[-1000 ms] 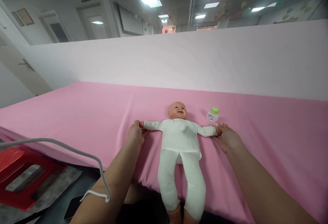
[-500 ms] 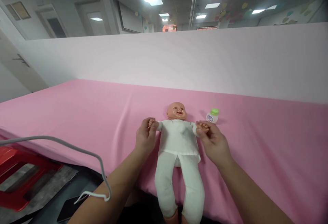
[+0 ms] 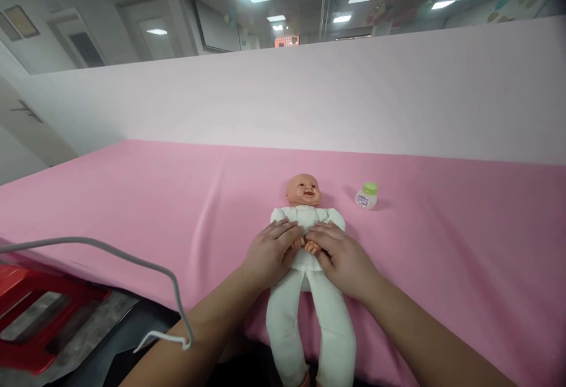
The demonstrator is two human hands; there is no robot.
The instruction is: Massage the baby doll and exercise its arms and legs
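Observation:
A baby doll (image 3: 305, 257) in white cloth lies on its back on the pink sheet (image 3: 168, 192), head away from me and legs toward me. My left hand (image 3: 275, 251) is wrapped round the doll's arm on the left, and my right hand (image 3: 342, 254) round the one on the right. Both doll arms are folded in over its chest, so its small hands meet in the middle between my thumbs. My fingers cover most of the forearms. A small clear bottle with a green cap (image 3: 367, 196) stands to the right of the doll's head.
Behind the sheet rises a white wall (image 3: 283, 104) with a window or glass above it. A grey cable (image 3: 132, 263) loops over my left forearm. At the lower left are a red plastic stool (image 3: 48, 316) and a dark seat (image 3: 119, 328).
Both my hands have moved inward from the doll's sides, bringing its arms from spread out to folded across the chest. The bottle has stayed in place.

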